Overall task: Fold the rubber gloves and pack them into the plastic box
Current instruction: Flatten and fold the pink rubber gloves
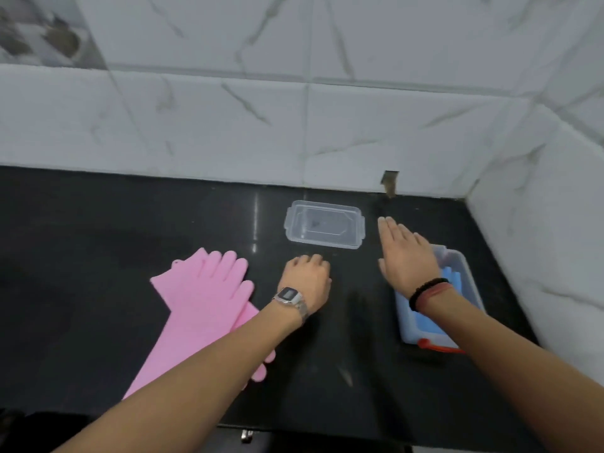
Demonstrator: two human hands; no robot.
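The pink gloves (209, 299) lie flat and unfolded on the black counter (81, 256), crossed one over the other, long axes running from the near edge up toward the wall, fingers pointing away. The left hand (305, 282) rests just right of them, fingers curled under, holding nothing; it looks the nearer one for the first fold. The right hand (407, 256) hovers flat and spread, well apart from the gloves, above a box with blue gloves (457, 273). Farthest back, the clear plastic box (325, 228) sits open and apparently empty, between the two hands.
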